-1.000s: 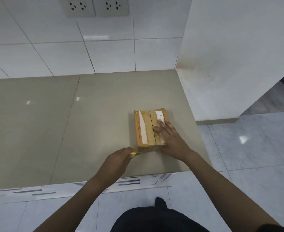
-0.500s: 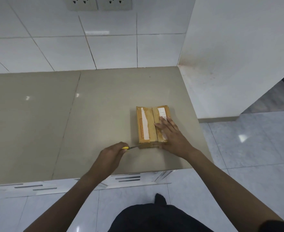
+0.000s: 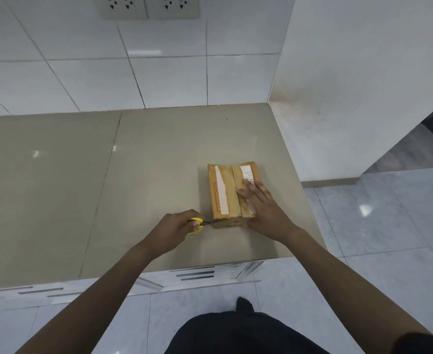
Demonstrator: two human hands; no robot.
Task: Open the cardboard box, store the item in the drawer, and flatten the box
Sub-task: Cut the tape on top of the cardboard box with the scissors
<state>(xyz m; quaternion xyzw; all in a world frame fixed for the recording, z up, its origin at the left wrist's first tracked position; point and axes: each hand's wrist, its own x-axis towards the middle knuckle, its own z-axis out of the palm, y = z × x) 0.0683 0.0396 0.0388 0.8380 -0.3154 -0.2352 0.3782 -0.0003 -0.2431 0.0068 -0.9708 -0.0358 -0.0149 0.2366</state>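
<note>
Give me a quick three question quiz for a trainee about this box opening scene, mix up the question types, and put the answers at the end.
1. True or false: the cardboard box lies on the countertop with its top flaps closed.
2. Multiple choice: what does the left hand hold? A) a roll of tape B) yellow-handled scissors C) a marker
3. Fill in: the right hand lies flat on the ____ of the box.

Key
1. True; the flaps lie flat.
2. B; the blades point at the near end of the box.
3. Top, on its right half, over part of the white label.
</note>
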